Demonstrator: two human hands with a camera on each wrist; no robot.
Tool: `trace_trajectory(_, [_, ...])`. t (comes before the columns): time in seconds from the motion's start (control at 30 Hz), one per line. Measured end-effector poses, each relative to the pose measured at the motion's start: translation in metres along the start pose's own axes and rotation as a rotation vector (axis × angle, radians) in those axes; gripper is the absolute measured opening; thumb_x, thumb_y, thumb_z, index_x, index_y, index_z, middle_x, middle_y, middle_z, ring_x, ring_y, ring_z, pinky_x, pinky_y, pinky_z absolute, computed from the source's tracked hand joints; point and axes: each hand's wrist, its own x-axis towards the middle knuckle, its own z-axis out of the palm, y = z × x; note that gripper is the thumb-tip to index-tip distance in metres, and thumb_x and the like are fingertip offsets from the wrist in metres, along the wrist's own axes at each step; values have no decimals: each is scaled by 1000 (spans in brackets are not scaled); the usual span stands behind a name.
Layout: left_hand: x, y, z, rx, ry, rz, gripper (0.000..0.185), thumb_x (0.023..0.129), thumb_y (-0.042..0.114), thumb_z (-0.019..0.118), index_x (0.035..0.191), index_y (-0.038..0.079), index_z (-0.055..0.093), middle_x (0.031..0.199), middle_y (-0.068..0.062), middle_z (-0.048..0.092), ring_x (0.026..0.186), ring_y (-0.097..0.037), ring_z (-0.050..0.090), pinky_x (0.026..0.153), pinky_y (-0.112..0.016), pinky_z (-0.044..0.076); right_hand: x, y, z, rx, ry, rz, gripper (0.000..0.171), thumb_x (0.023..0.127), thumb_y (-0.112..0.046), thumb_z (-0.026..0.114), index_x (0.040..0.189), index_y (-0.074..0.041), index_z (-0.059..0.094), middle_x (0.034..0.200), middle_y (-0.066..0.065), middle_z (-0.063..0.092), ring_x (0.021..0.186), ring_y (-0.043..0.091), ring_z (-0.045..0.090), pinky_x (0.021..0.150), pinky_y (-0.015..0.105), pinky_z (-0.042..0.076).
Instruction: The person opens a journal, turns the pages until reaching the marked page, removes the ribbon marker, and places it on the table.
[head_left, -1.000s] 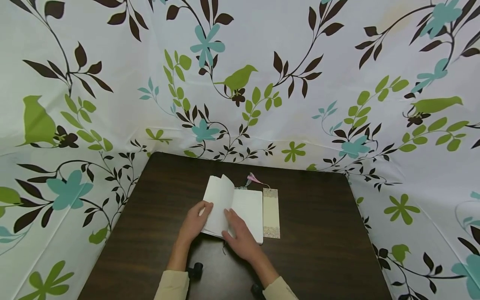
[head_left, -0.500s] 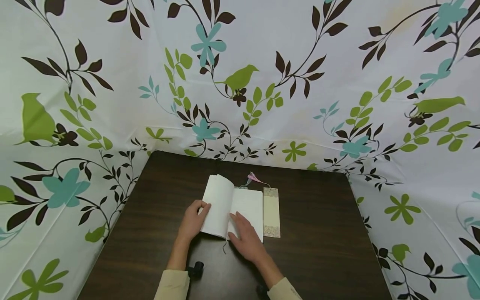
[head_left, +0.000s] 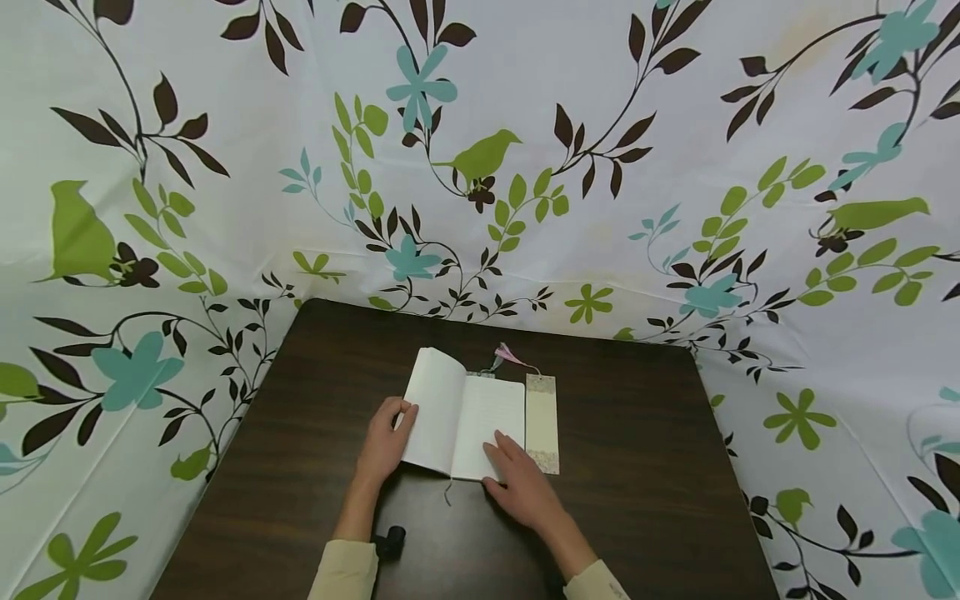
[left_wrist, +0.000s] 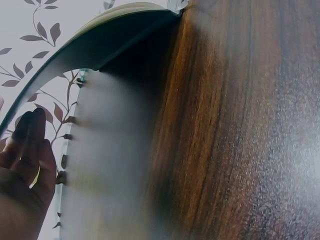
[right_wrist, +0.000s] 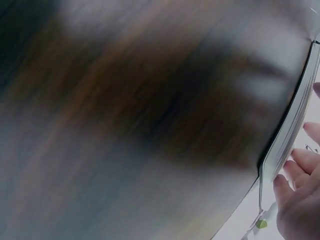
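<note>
On the dark wooden table [head_left: 615, 467], near its middle:
Notebook [head_left: 465, 417]: laid open, white pages up; the left-hand leaves are arched upward, the right-hand page is flat.
Left hand [head_left: 384, 446]: placed at the notebook's left edge, fingers curled against the raised leaves so that they are held back.
Right hand [head_left: 521, 487]: laid on the lower right corner of the notebook, fingers straight and slightly spread, pressed on the page.
Bookmark [head_left: 542, 421]: a narrow patterned strip lying just beside the notebook's right edge, a pink tassel [head_left: 510, 356] at its far end.
Backdrop: a cloth [head_left: 225, 167] printed with leaves and birds is hung round the table.
</note>
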Motion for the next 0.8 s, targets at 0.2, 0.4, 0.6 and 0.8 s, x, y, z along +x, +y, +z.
trace_trajectory(0.2, [-2, 0, 0, 12, -3, -17, 28, 111, 38, 62, 104, 12, 69, 127, -6, 68, 124, -26, 62, 107, -50, 46, 2, 10, -1, -60, -37, -33, 72, 99, -43, 78, 161, -15, 52, 172, 12, 41, 156, 34, 43, 120, 54, 44])
trace_trajectory(0.4, [-2, 1, 0, 31, -6, -26, 29, 111, 40, 62, 105, 13, 71, 127, -6, 69, 122, -25, 63, 106, -49, 47, 6, 12, -10, -19, -33, -47, 60, 98, -35, 81, 151, -13, 62, 166, 14, 49, 151, 36, 49, 118, 55, 46])
trace_trajectory(0.6, [-3, 0, -1, 23, -7, -36, 30, 111, 42, 61, 104, 14, 71, 126, -4, 70, 116, -24, 63, 102, -48, 48, 10, 17, -12, 19, -26, -53, 50, 97, -30, 83, 143, -14, 70, 162, 14, 54, 149, 36, 51, 118, 55, 46])
trace_trajectory(0.8, [-2, 1, -2, 30, -6, -45, 30, 111, 41, 62, 104, 14, 71, 126, -5, 70, 117, -24, 63, 102, -48, 48, 11, 21, -12, 21, -36, -64, 51, 96, -30, 84, 142, -16, 69, 162, 13, 54, 149, 36, 51, 118, 54, 46])
